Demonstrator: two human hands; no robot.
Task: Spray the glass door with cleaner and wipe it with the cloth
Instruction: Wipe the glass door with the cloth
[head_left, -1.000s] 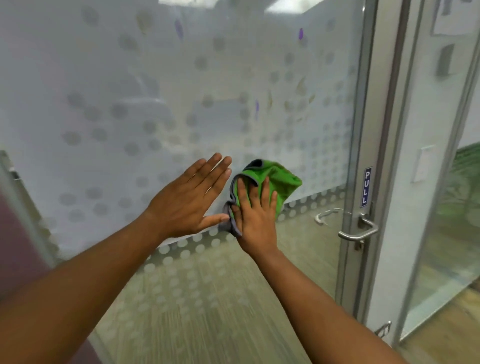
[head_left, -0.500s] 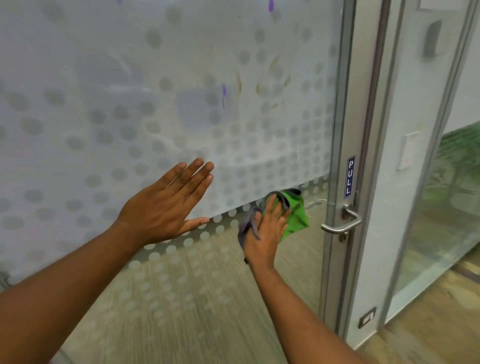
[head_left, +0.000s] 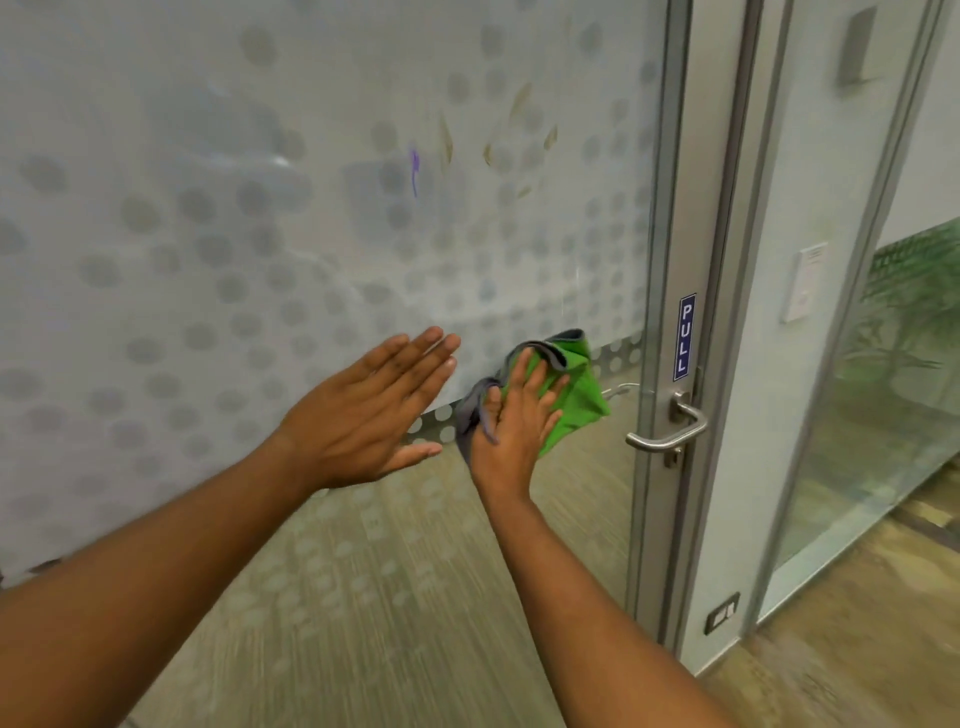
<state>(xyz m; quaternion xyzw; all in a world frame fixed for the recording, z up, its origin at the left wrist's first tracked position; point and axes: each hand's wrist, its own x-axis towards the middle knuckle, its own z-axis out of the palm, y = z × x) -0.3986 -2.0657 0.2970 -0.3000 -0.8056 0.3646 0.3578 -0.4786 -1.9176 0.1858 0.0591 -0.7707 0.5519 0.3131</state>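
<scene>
We are spreading the fingers (head_left: 524, 366) of our right hand (head_left: 511, 421) flat over the green cloth (head_left: 569, 395), pinning it against the glass door (head_left: 260, 234) rather than closing around it; the cloth is bunching just left of the door handle (head_left: 667, 434), at the line where the frosted dots are giving way to clear glass. Our left hand (head_left: 363, 415) is lying open and empty, fingers straight and together, just left of the cloth and farther from the door handle; whether it is touching the glass we cannot tell. The cloth is looking soft, light and limp, with a grey edge folding out past the palm, so we judge it will slide and crumple unless we are pressing on its middle with a broad palm. The glass is stiff and smooth, probably slippery where wet. Brownish smears (head_left: 519, 124) and a purple mark (head_left: 414, 169) are showing well above the door handle, not yet wiped. No spray bottle is in view.
</scene>
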